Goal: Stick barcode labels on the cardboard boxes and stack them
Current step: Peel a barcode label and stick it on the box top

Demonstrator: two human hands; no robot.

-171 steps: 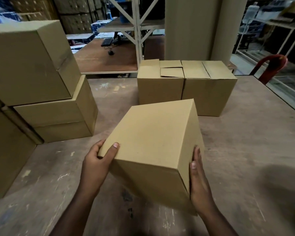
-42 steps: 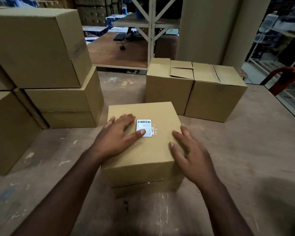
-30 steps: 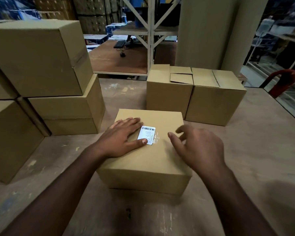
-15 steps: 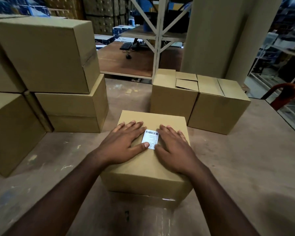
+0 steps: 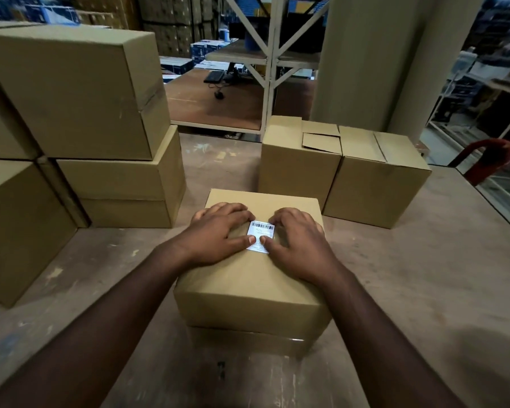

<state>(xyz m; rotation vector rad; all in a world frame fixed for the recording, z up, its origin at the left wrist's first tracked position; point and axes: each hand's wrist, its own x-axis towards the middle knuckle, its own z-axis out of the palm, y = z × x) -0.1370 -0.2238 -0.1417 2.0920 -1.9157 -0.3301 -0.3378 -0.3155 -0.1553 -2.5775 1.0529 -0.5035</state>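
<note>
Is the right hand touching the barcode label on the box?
Touching. The head view shows the right hand with its thumb tip lying on the barcode label.

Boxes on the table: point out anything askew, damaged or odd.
The far left box has a top flap that sits loose and overlapped rather than closed flat. The barcode label lies slightly tilted against the edges of the near box, with the left hand and right hand pressing beside it.

dim indoor light | soft shadow lower right | wide-angle edge bending | background blurred
</note>
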